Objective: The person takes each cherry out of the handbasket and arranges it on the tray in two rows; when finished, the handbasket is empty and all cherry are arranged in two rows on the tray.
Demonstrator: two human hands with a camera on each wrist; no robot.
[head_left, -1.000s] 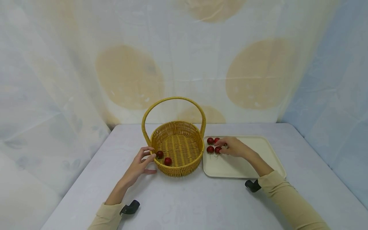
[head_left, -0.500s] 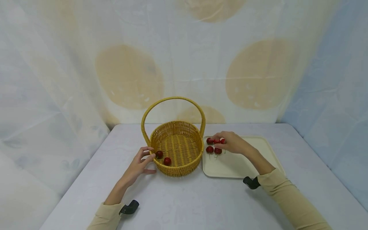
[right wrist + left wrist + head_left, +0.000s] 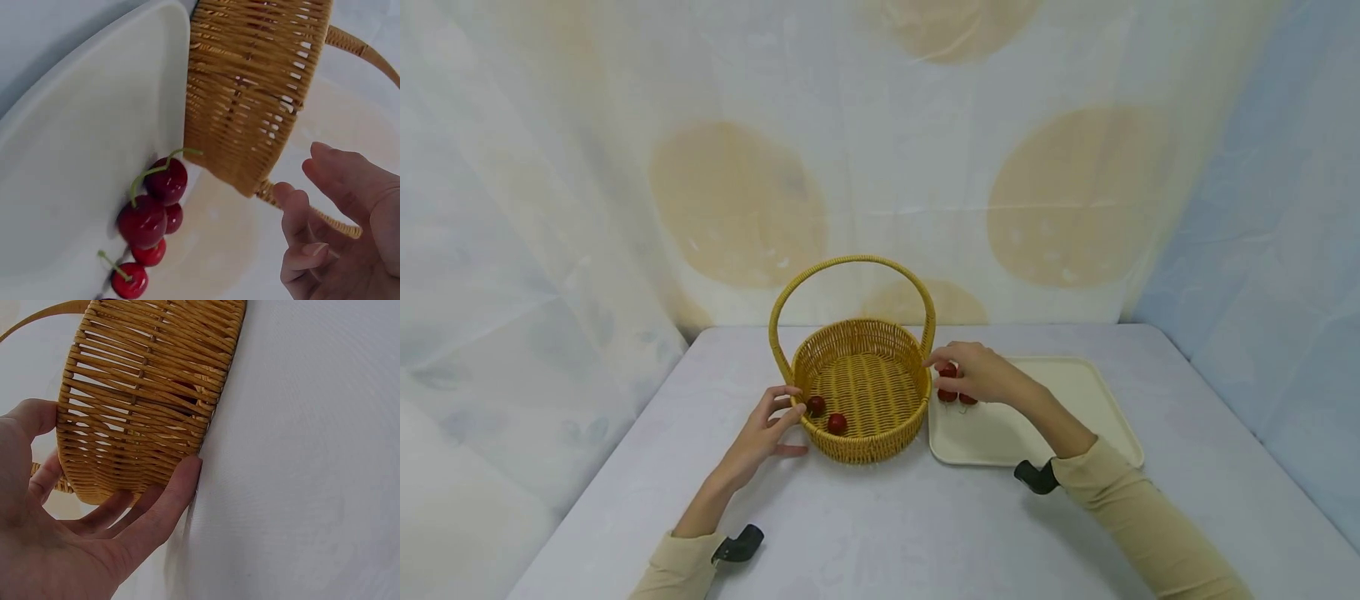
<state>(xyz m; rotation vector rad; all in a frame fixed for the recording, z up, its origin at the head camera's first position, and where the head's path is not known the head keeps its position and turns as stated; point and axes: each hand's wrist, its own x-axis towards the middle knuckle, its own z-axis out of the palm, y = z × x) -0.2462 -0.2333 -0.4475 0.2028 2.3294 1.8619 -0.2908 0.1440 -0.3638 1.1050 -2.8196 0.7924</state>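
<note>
A yellow-brown wicker basket (image 3: 861,451) with a tall arched handle stands mid-table. Two dark red cherries (image 3: 837,424) lie inside it at the near left. My left hand (image 3: 763,435) rests against the basket's left side, thumb at the rim and fingers spread along the outer wall (image 3: 144,412). Over the far left corner of a cream tray (image 3: 1030,437) is my right hand (image 3: 983,374), its fingertips close by the basket's right rim. Its fingers are loosely bent around nothing in the right wrist view. Beneath it several cherries (image 3: 142,222) with green stems lie on the tray, partly hidden in the head view.
The tray sits right beside the basket on a pale cloth-covered table (image 3: 880,533). Behind the table hangs a light curtain (image 3: 910,167) with large tan circles. The basket's handle (image 3: 861,259) rises high between the hands. Dark wrist mounts (image 3: 739,543) stick out under both sleeves.
My right hand has moved left across the cherries on the tray, from their right side to the basket's right rim. My left hand has stayed in place against the basket.
</note>
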